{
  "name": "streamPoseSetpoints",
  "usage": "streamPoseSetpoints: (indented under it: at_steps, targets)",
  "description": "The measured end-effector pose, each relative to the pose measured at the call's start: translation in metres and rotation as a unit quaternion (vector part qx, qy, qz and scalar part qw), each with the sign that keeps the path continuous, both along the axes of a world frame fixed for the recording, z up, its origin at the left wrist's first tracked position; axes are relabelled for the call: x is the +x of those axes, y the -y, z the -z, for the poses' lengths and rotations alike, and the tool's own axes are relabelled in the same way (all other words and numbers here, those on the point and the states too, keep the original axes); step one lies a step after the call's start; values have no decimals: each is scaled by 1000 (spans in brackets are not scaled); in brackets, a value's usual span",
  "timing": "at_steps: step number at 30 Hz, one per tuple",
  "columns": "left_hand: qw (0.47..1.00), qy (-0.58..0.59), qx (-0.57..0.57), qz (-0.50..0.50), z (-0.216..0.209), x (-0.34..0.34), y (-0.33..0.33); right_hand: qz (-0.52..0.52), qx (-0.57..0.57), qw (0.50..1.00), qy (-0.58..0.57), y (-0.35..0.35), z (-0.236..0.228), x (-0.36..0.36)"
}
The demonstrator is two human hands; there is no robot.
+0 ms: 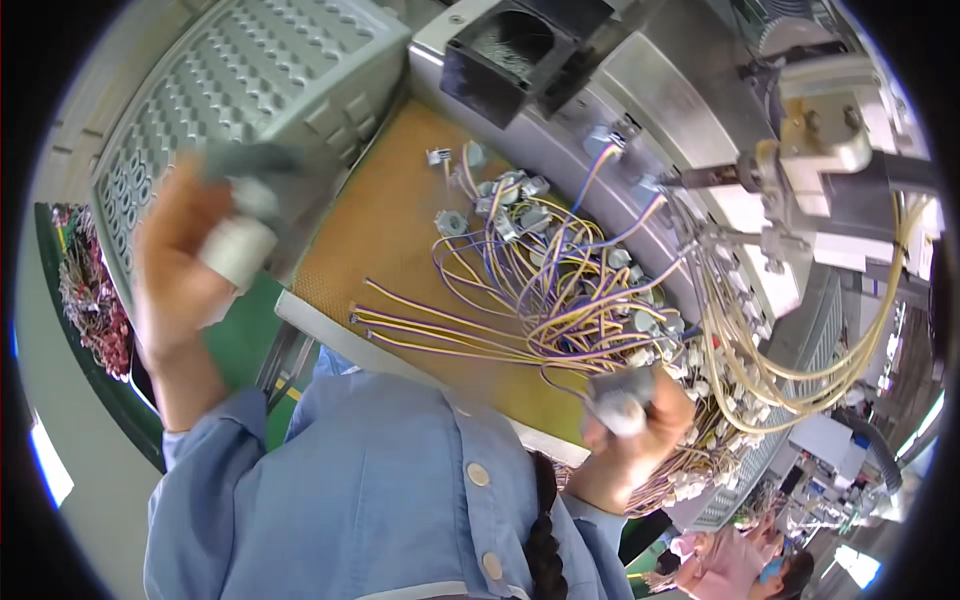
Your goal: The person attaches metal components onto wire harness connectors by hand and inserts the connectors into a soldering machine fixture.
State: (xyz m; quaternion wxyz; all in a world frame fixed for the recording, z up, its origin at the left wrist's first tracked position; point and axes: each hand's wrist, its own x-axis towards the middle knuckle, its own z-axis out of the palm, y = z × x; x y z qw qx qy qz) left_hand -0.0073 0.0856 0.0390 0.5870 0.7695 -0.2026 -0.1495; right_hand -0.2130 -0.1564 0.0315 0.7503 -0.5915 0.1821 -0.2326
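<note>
My left hand (190,255) is raised at the left, beside a grey perforated crate (270,75). Motion smears it; grey covers show on its fingers and a white cover on its thumb, and I cannot tell whether anything is between them. Low on the right, my right hand (645,425) has its covered thumb and fingers pressed together at the board's near edge. A yellow and purple wire runs up to its fingertips; what they grip is hidden. A tangled pile of wire leads (560,310) with small grey round parts lies on the brown board (400,190). Several lead ends point left.
A metal machine with a black square box (520,50) borders the board's far side. At the right is a nozzle-like tool (715,178) with beige tubes (840,385). More wire leads (690,480) lie beyond my right hand. A person in pink (735,565) sits at lower right.
</note>
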Motion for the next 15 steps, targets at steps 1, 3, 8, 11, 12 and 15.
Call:
streamPoseSetpoints:
  at_steps: [1,3,8,11,12,15]
  targets:
    - [965,-49,-210,149,12,-11,27,-19,-80,994,-67,0,1,4]
    - [946,79,-138,282,26,-23,62,-99,-147,977,-115,3,4,12]
    - [937,-8,-182,299,33,-57,100,-169,-217,958,-79,15,-1,16]
    - [925,-108,-163,325,25,-62,103,-192,-228,954,-42,19,-2,13]
    - [927,-160,-175,291,23,-63,103,-203,-234,949,-52,20,-2,12]
    - [937,-111,-140,300,22,-60,102,-198,-183,960,-75,19,-1,7]
